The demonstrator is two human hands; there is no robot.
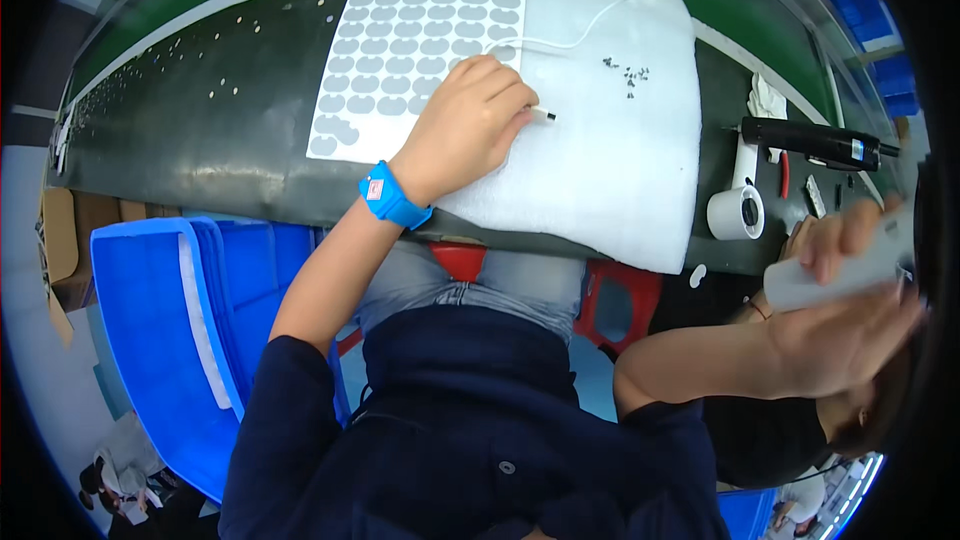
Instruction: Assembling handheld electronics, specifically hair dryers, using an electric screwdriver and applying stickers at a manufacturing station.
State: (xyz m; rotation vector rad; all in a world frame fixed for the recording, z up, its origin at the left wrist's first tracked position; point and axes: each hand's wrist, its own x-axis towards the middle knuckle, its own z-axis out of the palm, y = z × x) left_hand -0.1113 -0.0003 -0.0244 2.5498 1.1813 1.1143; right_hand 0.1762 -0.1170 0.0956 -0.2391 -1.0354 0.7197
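My left hand [470,125] rests on the white pad [620,170], beside the sticker sheet [420,20], fingers closed around a thin corded pen [543,115]. Rightward, my right hand [850,330] grips a white part [830,280], raised off the bench [220,130].

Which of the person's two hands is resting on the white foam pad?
The left hand, the one with the blue wristband, rests on the white foam pad holding a thin tool. The right hand is raised beside the table.
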